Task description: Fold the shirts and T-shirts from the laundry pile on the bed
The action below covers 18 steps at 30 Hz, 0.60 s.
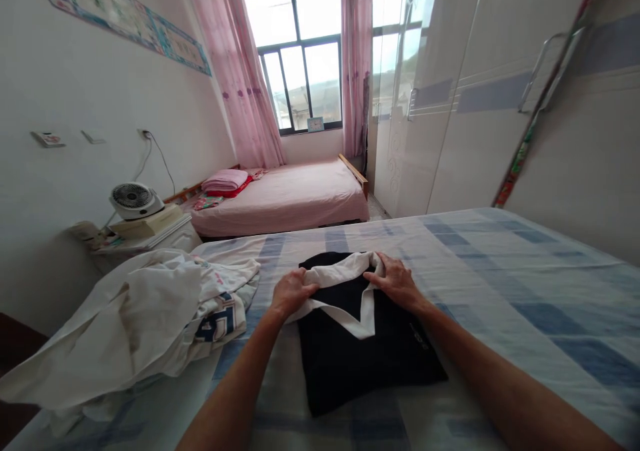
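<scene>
A folded black garment with a white V-neck collar (360, 344) lies on the blue checked bed sheet (500, 284) in front of me. My left hand (293, 292) grips the left side of the white collar, fingers curled over the cloth. My right hand (395, 281) rests on the right side of the collar, fingers pressed down and pinching its edge. Both forearms reach in from the bottom of the view.
A heap of white clothes (145, 318) lies on the bed to my left. A small fan (134, 200) stands on a bedside cabinet. A pink bed (290, 198) sits by the window, and white wardrobe doors (480, 91) line the right wall.
</scene>
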Tool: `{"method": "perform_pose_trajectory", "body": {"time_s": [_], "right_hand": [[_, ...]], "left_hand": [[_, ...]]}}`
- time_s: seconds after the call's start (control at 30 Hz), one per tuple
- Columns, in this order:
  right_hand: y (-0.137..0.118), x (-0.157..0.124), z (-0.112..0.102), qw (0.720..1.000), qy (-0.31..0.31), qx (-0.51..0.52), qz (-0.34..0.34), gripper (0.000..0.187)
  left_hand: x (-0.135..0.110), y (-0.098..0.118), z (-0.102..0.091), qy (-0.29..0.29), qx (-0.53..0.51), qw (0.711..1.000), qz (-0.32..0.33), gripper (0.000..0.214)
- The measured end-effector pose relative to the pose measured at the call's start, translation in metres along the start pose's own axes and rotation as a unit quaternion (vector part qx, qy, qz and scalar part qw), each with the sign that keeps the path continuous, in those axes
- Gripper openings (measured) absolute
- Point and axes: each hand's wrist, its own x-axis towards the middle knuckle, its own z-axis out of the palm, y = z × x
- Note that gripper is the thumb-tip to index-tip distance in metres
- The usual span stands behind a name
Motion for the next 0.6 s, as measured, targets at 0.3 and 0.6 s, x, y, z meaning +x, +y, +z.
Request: {"method": "perform_pose_trajectory", "body": {"time_s": [0.3, 0.6], "right_hand": [[-0.016, -0.01, -0.014, 0.988, 0.077, 0.132, 0.032, 0.047], [-0.002, -0.004, -0.022, 0.992, 0.057, 0.031, 0.104, 0.07]], "left_hand": [[0.004, 0.004, -0.002, 0.028, -0.149, 0.984, 0.09, 0.016], [0.004, 0.011, 0.005, 0.195, -0.063, 0.976, 0.073, 0.037]]}}
